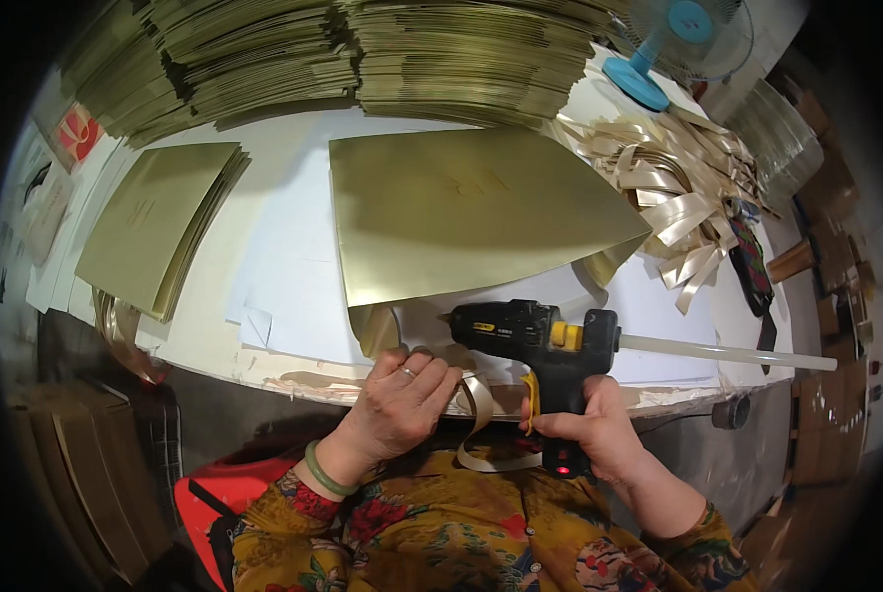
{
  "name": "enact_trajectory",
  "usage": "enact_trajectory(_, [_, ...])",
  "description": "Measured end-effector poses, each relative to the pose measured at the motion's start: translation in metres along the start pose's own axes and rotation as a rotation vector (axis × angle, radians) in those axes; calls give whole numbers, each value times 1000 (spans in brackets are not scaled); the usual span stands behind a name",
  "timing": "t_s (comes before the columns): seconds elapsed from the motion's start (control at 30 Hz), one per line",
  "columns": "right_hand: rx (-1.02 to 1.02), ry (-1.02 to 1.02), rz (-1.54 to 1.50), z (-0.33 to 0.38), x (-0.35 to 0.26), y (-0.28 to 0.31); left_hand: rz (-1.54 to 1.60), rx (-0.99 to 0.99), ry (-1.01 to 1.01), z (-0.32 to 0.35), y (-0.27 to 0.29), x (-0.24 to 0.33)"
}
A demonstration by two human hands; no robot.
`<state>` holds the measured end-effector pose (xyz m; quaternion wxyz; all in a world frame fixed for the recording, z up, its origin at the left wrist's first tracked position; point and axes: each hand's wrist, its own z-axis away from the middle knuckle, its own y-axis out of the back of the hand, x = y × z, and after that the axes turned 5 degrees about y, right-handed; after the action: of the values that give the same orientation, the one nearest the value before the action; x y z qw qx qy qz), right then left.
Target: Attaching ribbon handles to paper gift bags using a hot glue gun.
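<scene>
My right hand (pixel 604 429) is wrapped round the handle of a black glue gun (pixel 520 331) with a yellow trigger. A translucent glue stick (pixel 728 352) sticks out of the gun's back end, and its nozzle points left, just above my left hand (pixel 402 400). The left fingers are pinched on a cream satin ribbon (pixel 479 414), which curls down in front of my body. Just beyond lies a flat gold paper bag (pixel 471 212), its near edge close to my left fingertips. A ribbon loop (pixel 377 329) shows under that edge.
Tall stacks of gold bags (pixel 471 59) line the back of the white table (pixel 294 178). A smaller pile of gold bags (pixel 160 222) lies at the left. Loose ribbons (pixel 683 202) heap at the right, near a blue fan (pixel 639 81). Cardboard boxes (pixel 91 464) stand lower left.
</scene>
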<state>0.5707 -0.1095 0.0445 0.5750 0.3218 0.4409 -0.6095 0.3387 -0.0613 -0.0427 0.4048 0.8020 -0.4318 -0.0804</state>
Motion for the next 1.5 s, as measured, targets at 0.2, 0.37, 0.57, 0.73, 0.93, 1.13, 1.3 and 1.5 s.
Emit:
enact_trajectory(0.2, [10, 16, 216, -12, 3, -7, -14, -16, 0, -2, 3, 0])
enact_trajectory(0.37, [-23, 49, 505, -7, -3, 5, -19, -20, -8, -2, 2, -1])
enact_trajectory(0.57, [162, 252, 946, 6, 1, 32, -29, -46, -2, -5, 2, 2])
enact_trajectory(0.73, [292, 399, 977, 12, 6, 64, -23, -21, -20, -7, 2, 3])
enact_trajectory(0.93, [343, 382, 1079, 17, -11, 63, -35, -25, -25, -10, 2, 5])
enact_trajectory(1.13, [353, 417, 322, 14, 14, 81, -27, -19, -2, -13, -2, 8])
enact_trajectory(1.3, [158, 238, -64, 32, 3, 96, -9, -22, 4, -14, -2, 9])
enact_trajectory(1.5, [197, 255, -380, 62, -3, 116, -3, -33, 21, -15, -1, 13])
